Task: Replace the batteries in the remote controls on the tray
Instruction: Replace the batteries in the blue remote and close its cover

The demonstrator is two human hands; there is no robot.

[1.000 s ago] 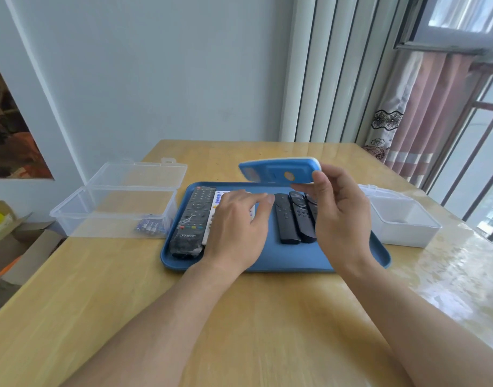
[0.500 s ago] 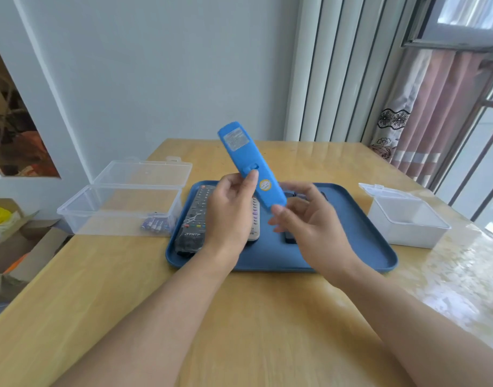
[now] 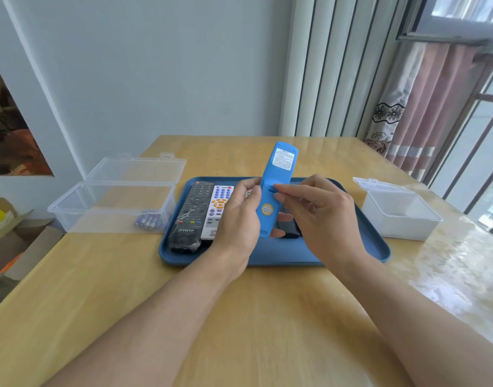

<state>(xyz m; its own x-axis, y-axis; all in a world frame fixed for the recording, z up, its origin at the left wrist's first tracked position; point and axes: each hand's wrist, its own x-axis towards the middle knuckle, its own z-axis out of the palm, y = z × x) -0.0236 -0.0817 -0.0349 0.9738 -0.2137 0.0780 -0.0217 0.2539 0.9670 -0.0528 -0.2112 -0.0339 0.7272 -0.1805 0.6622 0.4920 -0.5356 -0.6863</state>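
My left hand [image 3: 238,216] grips a blue remote [image 3: 277,180] and holds it nearly upright above the blue tray [image 3: 359,241], its back side with a white label and a yellow sticker facing me. My right hand [image 3: 317,210] touches the catch of the battery cover with its fingertips, from the right. On the tray lie a long black remote [image 3: 190,216], a white remote [image 3: 218,208] with coloured buttons, and a small black remote [image 3: 288,229] partly hidden behind my hands. Several batteries [image 3: 149,220] lie in the clear box.
An open clear plastic box [image 3: 114,202] stands left of the tray on the wooden table [image 3: 239,317]. A white open box [image 3: 398,216] stands right of the tray. A cardboard carton [image 3: 13,247] sits on the floor at the left. A wall and curtains are behind.
The blue remote passed from my right hand to my left and turned from lying flat to nearly upright. My right hand moved up to the battery cover.
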